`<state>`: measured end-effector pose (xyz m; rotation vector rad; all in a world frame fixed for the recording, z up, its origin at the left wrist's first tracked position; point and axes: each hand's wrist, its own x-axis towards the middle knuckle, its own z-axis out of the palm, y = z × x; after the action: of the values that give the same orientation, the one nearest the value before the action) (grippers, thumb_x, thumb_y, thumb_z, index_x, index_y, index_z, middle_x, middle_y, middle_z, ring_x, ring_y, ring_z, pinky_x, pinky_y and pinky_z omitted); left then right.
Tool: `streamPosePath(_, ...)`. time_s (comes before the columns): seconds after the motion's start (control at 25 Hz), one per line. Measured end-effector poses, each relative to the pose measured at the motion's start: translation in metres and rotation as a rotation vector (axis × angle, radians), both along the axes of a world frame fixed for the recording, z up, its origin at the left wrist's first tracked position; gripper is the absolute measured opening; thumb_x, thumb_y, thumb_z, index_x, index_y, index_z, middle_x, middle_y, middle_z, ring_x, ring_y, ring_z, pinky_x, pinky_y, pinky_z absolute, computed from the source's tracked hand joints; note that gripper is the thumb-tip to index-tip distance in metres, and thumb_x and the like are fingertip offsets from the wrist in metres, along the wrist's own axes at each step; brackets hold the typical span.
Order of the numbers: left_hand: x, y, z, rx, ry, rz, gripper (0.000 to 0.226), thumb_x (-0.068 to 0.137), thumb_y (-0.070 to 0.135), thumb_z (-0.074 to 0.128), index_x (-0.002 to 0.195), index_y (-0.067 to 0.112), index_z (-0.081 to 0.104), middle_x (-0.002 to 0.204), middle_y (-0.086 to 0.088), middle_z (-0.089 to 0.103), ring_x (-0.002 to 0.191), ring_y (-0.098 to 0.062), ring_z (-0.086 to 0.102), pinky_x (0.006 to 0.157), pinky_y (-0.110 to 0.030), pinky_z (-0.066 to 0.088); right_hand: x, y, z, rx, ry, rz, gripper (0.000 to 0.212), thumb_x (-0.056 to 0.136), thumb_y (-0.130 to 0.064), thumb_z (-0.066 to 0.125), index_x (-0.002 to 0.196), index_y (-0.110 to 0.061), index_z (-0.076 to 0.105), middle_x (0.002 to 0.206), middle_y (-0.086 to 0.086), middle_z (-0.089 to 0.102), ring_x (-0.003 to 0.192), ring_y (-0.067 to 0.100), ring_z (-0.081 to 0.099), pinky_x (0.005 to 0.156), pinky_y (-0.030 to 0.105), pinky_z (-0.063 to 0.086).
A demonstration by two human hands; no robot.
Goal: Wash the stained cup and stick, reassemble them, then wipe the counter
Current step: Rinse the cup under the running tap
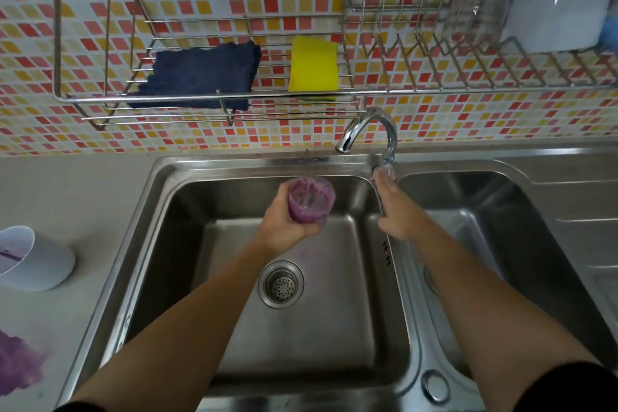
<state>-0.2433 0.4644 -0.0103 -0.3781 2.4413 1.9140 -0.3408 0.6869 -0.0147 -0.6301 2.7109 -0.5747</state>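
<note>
My left hand (284, 221) grips the purple-stained clear cup (311, 199) from its left side, holding it upright over the left sink basin (187, 244), below and left of the faucet spout (344, 145). My right hand (396, 207) stretches along the divider between the basins, its fingertips touching the faucet handle (386, 170). I see no water stream. The stick is not visible. A purple stain (18, 361) marks the counter at lower left.
A wall rack holds a dark blue cloth (200, 73) and a yellow sponge (312, 63); white dishes (561, 0) stand in it at upper right. A white container (31, 259) lies on the left counter. The drain strainer (281, 284) sits mid-basin, and a second basin (485, 211) lies to the right.
</note>
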Motion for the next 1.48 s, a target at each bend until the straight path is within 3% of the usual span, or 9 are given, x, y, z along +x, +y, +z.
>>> streamPosePath(0.12, -0.008, 0.007, -0.004, 0.071, 0.003, -0.037, 0.087, 0.054, 0.005, 0.088, 0.128, 0.023, 0.043, 0.120, 0.000, 0.057, 0.112, -0.011, 0.057, 0.093, -0.031, 0.053, -0.004, -0.007, -0.019, 0.218, 0.105, 0.119, 0.091, 0.080, -0.005, 0.054, 0.148, -0.011, -0.007, 0.157, 0.006, -0.013, 0.144, 0.020, -0.011, 0.119, 0.038, 0.007)
streamPosePath(0.24, -0.012, 0.018, 0.001, 0.108, 0.021, -0.058, 0.089, 0.054, 0.006, 0.089, 0.129, 0.019, 0.044, 0.125, -0.004, 0.054, 0.113, -0.012, 0.057, 0.090, -0.026, 0.053, -0.005, -0.013, -0.026, 0.310, 0.130, 0.134, 0.087, 0.083, -0.009, 0.050, 0.147, -0.009, -0.009, 0.155, 0.008, -0.019, 0.143, 0.022, -0.016, 0.118, 0.039, 0.001)
streamPosePath(0.52, -0.015, 0.031, 0.004, 0.155, -0.004, -0.029, 0.082, 0.057, 0.008, 0.088, 0.125, 0.026, 0.046, 0.114, 0.005, 0.062, 0.106, -0.010, 0.060, 0.089, -0.024, 0.052, 0.037, 0.024, -0.043, 0.150, 0.199, -0.010, 0.066, 0.096, -0.025, 0.036, 0.147, -0.006, 0.000, 0.156, 0.010, -0.008, 0.140, 0.017, -0.015, 0.116, 0.035, 0.001)
streamPosePath(0.6, -0.018, 0.036, 0.008, 0.163, -0.005, -0.037, 0.078, 0.058, 0.001, 0.085, 0.122, 0.024, 0.046, 0.111, 0.006, 0.061, 0.103, -0.009, 0.060, 0.084, -0.016, 0.053, 0.057, 0.029, -0.051, 0.138, 0.163, -0.044, 0.065, 0.097, -0.031, 0.034, 0.147, -0.007, 0.000, 0.156, 0.009, -0.008, 0.139, 0.016, -0.017, 0.116, 0.035, 0.001)
streamPosePath(0.76, -0.016, 0.041, 0.008, 0.173, -0.021, -0.112, 0.076, 0.056, 0.002, 0.087, 0.114, 0.029, 0.047, 0.112, 0.004, 0.061, 0.105, -0.010, 0.061, 0.084, -0.021, 0.053, 0.083, 0.029, -0.067, 0.180, 0.121, -0.113, 0.073, 0.090, -0.050, 0.016, 0.147, -0.008, -0.004, 0.155, 0.008, -0.011, 0.138, 0.015, -0.019, 0.114, 0.035, -0.002)
streamPosePath(0.96, -0.002, 0.033, 0.002, 0.157, -0.051, -0.072, 0.074, 0.062, 0.001, 0.084, 0.123, 0.012, 0.045, 0.106, 0.006, 0.059, 0.093, 0.001, 0.058, 0.071, -0.007, 0.049, 0.086, 0.028, -0.071, 0.154, 0.139, -0.140, 0.066, 0.093, -0.040, 0.016, 0.147, -0.009, -0.003, 0.156, 0.006, -0.008, 0.137, 0.013, -0.019, 0.112, 0.032, -0.006)
streamPosePath(1.12, -0.005, 0.029, 0.002, 0.103, -0.070, -0.114, 0.077, 0.059, 0.009, 0.087, 0.124, 0.021, 0.047, 0.113, 0.006, 0.057, 0.101, -0.007, 0.056, 0.078, -0.018, 0.052, 0.087, 0.029, -0.075, 0.155, 0.167, -0.145, 0.073, 0.084, -0.047, 0.002, 0.147, -0.010, -0.002, 0.154, 0.003, -0.011, 0.138, 0.013, -0.018, 0.112, 0.032, -0.005)
streamPosePath(1.24, -0.006, 0.026, -0.003, 0.069, -0.074, -0.117, 0.079, 0.056, 0.007, 0.088, 0.123, 0.022, 0.050, 0.113, 0.005, 0.061, 0.104, -0.013, 0.059, 0.087, -0.026, 0.052, 0.087, 0.028, -0.075, 0.144, 0.164, -0.153, 0.070, 0.088, -0.044, 0.008, 0.148, -0.010, 0.000, 0.154, 0.002, -0.009, 0.139, 0.013, -0.017, 0.112, 0.031, -0.004)
streamPosePath(1.48, -0.003, 0.017, -0.002, 0.020, -0.087, -0.147, 0.080, 0.053, 0.010, 0.090, 0.122, 0.026, 0.051, 0.112, 0.008, 0.060, 0.103, -0.010, 0.059, 0.083, -0.023, 0.052, 0.086, 0.028, -0.076, 0.134, 0.165, -0.159, 0.072, 0.085, -0.043, 0.005, 0.148, -0.010, 0.004, 0.157, 0.003, -0.004, 0.138, 0.011, -0.015, 0.112, 0.030, -0.003)
